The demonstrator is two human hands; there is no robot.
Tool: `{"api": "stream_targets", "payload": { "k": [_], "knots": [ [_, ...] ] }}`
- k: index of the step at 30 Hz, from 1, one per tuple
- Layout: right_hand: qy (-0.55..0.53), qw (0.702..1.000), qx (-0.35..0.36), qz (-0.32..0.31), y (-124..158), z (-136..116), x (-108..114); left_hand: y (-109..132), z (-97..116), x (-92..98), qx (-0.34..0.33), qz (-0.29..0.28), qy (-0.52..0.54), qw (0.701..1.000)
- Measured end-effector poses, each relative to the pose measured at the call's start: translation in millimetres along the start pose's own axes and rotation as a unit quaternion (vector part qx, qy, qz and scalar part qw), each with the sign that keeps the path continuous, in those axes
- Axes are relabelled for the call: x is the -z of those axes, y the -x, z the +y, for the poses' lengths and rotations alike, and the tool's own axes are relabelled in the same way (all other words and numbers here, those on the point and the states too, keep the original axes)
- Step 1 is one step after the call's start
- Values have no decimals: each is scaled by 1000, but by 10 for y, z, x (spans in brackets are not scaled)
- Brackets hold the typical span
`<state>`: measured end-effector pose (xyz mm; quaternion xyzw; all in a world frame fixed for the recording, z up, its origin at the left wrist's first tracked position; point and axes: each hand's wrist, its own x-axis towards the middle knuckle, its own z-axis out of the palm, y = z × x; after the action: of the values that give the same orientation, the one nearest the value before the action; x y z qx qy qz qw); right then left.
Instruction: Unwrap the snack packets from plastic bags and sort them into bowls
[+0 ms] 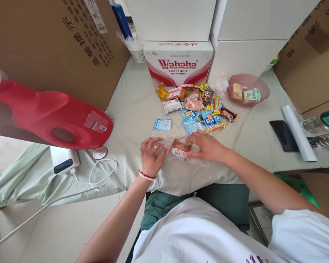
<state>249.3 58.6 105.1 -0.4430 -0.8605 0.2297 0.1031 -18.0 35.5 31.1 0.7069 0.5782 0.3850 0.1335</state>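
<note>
A small brown wrapped snack packet [180, 147] lies on a crinkled clear plastic bag [178, 130] near the table's front edge. My left hand [152, 155] is at the packet's left, with thumb and fingertips pinched together on the edge of the clear plastic. From the right, my right hand [207, 147] reaches over the plastic, thumb at the packet's lower right corner and fingers at its upper right. Just beyond my hands lies a blue snack packet [162, 125], beside a pile of mixed wrapped snacks [194, 100].
A pink bowl [248, 102] with a few packets stands behind right, next to a Wahaha carton [178, 65]. At right lie a phone [283, 135] and a white roll [299, 133]. A large red bottle [57, 113] and a white power bank [63, 160] with cable are left.
</note>
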Motion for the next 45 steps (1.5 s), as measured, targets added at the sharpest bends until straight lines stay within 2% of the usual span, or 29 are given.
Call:
{"api": "stream_targets", "payload": {
  "k": [2, 4, 10, 12, 15, 18, 22, 25, 27, 29, 31, 35, 37, 41, 43, 45],
  "knots": [
    [1, 1000, 5, -22, 86, -45, -152, -53, -8, -9, 2, 4, -2, 1000],
    [-31, 999, -9, -34, 145, -16, -283, -129, -52, -55, 32, 0, -1, 999],
    [-195, 972, -131, 10, 175, 163, -482, -383, -238, -216, 173, -35, -86, 981],
    [-194, 965, -175, -1, 186, 189, -503, -431, -286, -251, 189, -32, -94, 977],
    [-98, 969, -222, -38, 207, 195, -433, -462, -334, -297, 201, -19, -102, 974],
    [-3, 969, -236, -66, 175, 177, -212, -449, -360, -306, 189, 23, -93, 977],
    [83, 969, -231, 25, -71, 184, 83, -313, -328, -180, 131, 133, -71, 980],
    [129, 968, -211, 47, -384, 231, 88, -107, -190, -46, 82, 205, -97, 970],
    [132, 967, -217, 30, -589, 260, 5, 25, -57, -15, 41, 182, -124, 975],
    [129, 963, -238, 6, -743, 278, -84, 90, 54, -62, 0, 110, -142, 984],
    [124, 958, -258, -15, -828, 287, -134, 55, 88, -169, -14, 56, -145, 988],
    [59, 968, -242, -25, -821, 287, -96, -238, -78, -378, 58, 61, -48, 995],
    [29, 972, -230, -26, -762, 255, -44, -400, -164, -418, 115, 36, 5, 993],
    [70, 976, -207, -8, -593, 31, 9, -589, -174, -417, 211, -80, -41, 973],
    [105, 979, -172, -16, -479, -149, -40, -630, -150, -410, 232, -97, -54, 966],
    [125, 985, -111, -49, -354, -322, -152, -669, -148, -393, 245, -91, -43, 964]
  ]
}}
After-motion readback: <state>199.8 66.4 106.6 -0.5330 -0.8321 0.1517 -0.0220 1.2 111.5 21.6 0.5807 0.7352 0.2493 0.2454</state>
